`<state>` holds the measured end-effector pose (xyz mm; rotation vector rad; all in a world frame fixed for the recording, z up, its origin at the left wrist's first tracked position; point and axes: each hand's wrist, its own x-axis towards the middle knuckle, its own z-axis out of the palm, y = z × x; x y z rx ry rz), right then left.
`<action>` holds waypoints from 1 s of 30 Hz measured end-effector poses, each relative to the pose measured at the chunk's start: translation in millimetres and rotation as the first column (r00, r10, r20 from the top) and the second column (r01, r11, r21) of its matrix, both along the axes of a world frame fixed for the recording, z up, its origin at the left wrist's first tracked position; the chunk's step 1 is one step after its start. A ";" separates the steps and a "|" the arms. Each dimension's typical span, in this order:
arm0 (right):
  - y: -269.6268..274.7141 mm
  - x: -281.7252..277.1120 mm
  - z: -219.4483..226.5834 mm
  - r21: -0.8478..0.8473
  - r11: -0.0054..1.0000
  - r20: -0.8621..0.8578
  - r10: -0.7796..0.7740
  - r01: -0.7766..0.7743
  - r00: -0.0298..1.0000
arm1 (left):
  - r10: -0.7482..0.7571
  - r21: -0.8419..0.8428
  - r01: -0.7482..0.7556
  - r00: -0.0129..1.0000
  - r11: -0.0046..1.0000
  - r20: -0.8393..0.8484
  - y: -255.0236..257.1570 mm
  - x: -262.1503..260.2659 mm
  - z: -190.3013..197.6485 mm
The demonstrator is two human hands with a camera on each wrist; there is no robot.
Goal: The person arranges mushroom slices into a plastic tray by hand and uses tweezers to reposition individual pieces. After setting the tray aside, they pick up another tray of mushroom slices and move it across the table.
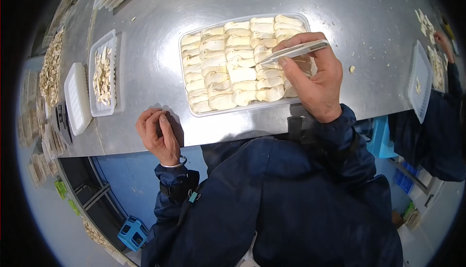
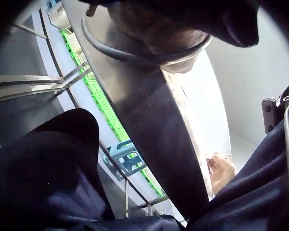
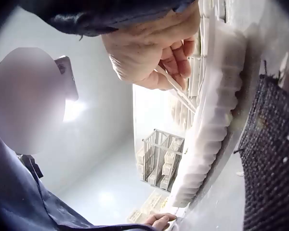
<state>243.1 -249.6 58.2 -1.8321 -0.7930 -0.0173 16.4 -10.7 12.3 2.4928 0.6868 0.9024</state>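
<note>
A white tray (image 1: 184,92) holds overlapping rows of pale slices (image 1: 242,75), which look like mushroom. Over its right part, my right hand (image 1: 318,75) grips metal tweezers (image 1: 297,50) between thumb and fingers, their tips pointing left just above the slices. Whether the tips touch a slice cannot be told. In the right wrist view the same hand (image 3: 154,50) pinches the tweezers (image 3: 178,91) beside the tray's ribbed side (image 3: 209,115). My left hand (image 1: 160,136) rests at the table's front edge, left of the tray, fingers loosely curled and holding nothing.
On the left of the metal table (image 1: 145,48) stand a tray of small pieces (image 1: 115,68) and an upturned-looking white tray (image 1: 76,97). Stacked trays lie at the back left. At the right, another person's hand (image 1: 444,46) is near a tray (image 1: 421,80) at the edge.
</note>
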 end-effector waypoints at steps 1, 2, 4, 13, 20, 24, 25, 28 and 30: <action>0.6 0.3 -1.4 0.040 0.999 -0.011 -0.017 0.017 1.000 | -0.002 0.006 0.002 1.000 1.000 0.000 0.3 0.1 0.0; 1.4 1.1 -4.0 0.080 0.996 -0.023 -0.034 0.035 0.999 | -0.005 0.011 0.005 1.000 1.000 -0.001 0.7 -0.1 0.0; 1.0 1.2 -4.6 0.112 0.992 -0.036 -0.052 0.056 0.998 | -0.009 0.014 0.009 1.000 1.000 0.000 0.7 0.0 0.2; -1.9 1.6 -3.1 0.155 0.987 -0.101 -0.032 0.047 0.994 | -0.016 0.027 0.016 1.000 0.999 0.001 0.1 0.6 1.6; -3.2 12.1 2.5 0.194 0.979 -0.258 -0.006 0.058 0.966 | -0.005 0.015 0.005 1.000 1.000 0.004 -0.7 0.7 2.0; -0.2 16.1 -1.9 0.168 0.985 -0.263 0.005 0.041 0.965 | -0.008 0.007 0.008 1.000 1.000 0.011 -0.3 0.7 1.4; 1.0 15.8 -1.8 0.165 0.986 -0.271 0.010 0.036 0.963 | -0.005 0.008 0.005 1.000 1.000 0.011 -0.5 0.6 1.7; 4.5 15.0 -1.7 0.155 0.988 -0.278 0.025 0.019 0.960 | -0.002 0.015 0.002 1.000 1.000 0.008 -0.5 0.5 2.0; 5.2 15.4 -2.0 0.145 0.989 -0.261 0.030 0.008 0.965 | -0.007 0.026 0.007 1.000 1.000 0.002 0.0 0.4 1.7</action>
